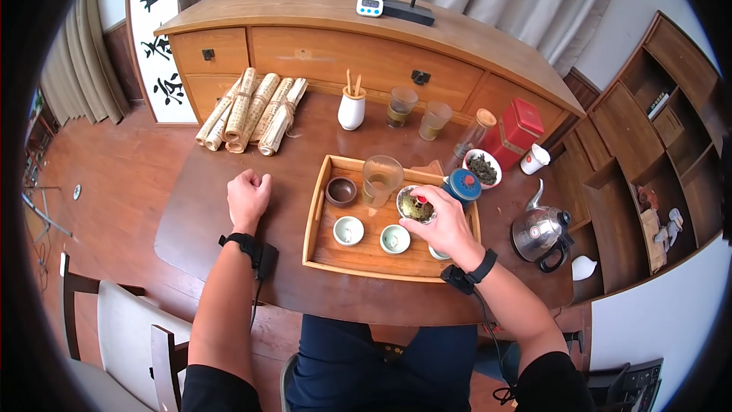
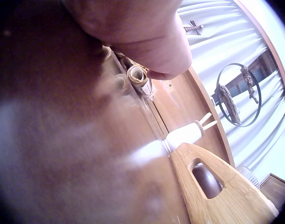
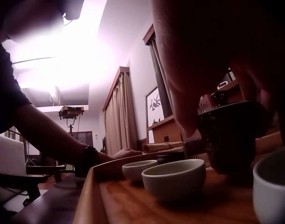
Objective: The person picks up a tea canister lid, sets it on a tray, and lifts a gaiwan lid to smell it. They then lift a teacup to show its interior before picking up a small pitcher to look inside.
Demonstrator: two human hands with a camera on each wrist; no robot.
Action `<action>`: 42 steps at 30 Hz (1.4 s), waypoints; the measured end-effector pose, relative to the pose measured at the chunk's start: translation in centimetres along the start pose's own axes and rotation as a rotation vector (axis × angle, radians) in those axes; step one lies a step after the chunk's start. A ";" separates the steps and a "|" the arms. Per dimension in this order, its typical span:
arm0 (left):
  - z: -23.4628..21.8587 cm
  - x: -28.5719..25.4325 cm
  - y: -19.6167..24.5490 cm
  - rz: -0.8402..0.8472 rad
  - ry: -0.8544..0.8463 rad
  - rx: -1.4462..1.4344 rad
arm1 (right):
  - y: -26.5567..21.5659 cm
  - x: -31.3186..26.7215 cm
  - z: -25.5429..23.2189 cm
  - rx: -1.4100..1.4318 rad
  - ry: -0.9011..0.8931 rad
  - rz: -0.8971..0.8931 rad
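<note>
My right hand [image 1: 442, 221] is over a dark-sided cup [image 3: 228, 135] at the right part of the wooden tray [image 1: 358, 261], thumb and fingers at opposite sides of its rim. Green shows at the cup's top [image 1: 415, 209], with a small red spot by the fingers. Two pale cups [image 1: 348, 231] [image 1: 395, 239] stand in front; a third is partly hidden under the right wrist. A glass pitcher [image 1: 381, 181] and a brown bowl [image 1: 341, 191] stand behind. My left hand [image 1: 249, 197] rests on the table left of the tray, fingers loosely curled, holding nothing.
Bamboo scrolls [image 1: 252, 111] lie at the back left. Behind the tray are a white tool holder [image 1: 351, 110] and two glasses. Rightward stand a blue-lidded jar [image 1: 463, 185], a bowl of leaves [image 1: 482, 168], a red tin [image 1: 515, 133] and a metal kettle [image 1: 539, 232].
</note>
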State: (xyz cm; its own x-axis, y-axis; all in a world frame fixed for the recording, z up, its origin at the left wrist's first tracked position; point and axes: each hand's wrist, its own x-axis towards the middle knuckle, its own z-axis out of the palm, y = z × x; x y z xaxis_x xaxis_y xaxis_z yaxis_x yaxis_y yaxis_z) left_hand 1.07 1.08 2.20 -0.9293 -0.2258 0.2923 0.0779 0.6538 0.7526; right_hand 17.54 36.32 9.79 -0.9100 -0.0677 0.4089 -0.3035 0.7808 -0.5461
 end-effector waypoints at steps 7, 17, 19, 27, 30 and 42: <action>0.1 0.1 -0.2 0.008 -0.003 0.004 | -0.6 0.0 -1.2 0.009 0.006 -0.066; -0.1 0.1 -0.1 0.004 -0.009 0.017 | -3.1 -1.2 -5.3 -0.015 -0.081 0.008; 0.0 0.1 -0.2 0.008 -0.011 0.018 | -3.2 -1.8 -6.3 -0.039 -0.074 0.015; 0.2 0.2 -0.4 0.025 -0.011 0.028 | -2.3 -4.4 -9.6 -0.177 -0.153 0.020; 0.3 0.2 -0.4 0.035 -0.015 0.020 | -2.8 -4.7 -10.4 -0.159 -0.209 0.031; 0.3 0.4 -0.6 0.075 0.006 0.046 | -2.1 -4.4 -10.9 -0.208 -0.380 -0.001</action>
State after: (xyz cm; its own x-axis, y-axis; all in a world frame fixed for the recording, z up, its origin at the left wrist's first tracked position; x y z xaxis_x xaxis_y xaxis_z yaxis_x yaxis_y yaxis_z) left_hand 0.55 0.81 1.62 -0.9195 -0.1791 0.3501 0.1303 0.7012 0.7010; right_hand 25.26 41.71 17.10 -0.9608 -0.2623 0.0898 -0.2767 0.8863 -0.3713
